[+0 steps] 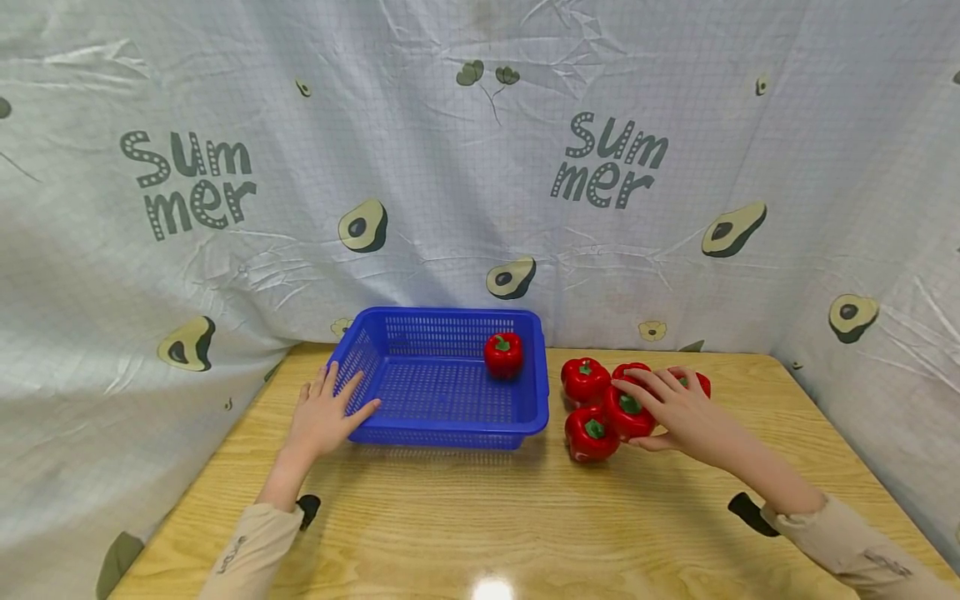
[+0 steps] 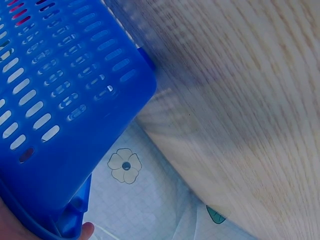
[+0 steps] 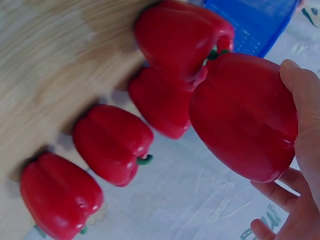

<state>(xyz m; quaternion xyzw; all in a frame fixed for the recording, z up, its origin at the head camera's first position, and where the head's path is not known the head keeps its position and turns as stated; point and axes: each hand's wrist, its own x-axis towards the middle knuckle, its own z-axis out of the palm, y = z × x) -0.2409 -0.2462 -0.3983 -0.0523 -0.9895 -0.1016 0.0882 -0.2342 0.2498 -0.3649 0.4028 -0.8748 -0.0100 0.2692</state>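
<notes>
- Near you: bare light wood-grain table [image 1: 480, 517].
- Your left hand [image 1: 321, 421], fingers spread wide, rests on the left rim of the blue perforated plastic basket [image 1: 450, 428].
- Your right hand [image 1: 688, 417], right of the basket, grips a glossy red bell pepper with green stem [image 1: 626, 420].
- Just left of it: a loose red pepper [image 1: 591, 437]; three others lie farther.
- Basket's far right corner: one red pepper [image 1: 503, 358].
- Farthest: white avocado-print cloth [image 1: 435, 158].

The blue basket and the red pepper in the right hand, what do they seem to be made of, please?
Blue basket: probably moulded plastic, smooth with a slight sheen, judging by its regular slots. Red pepper in the right hand: glossy, with soft highlights; perhaps plastic or foam, though possibly real.
</notes>
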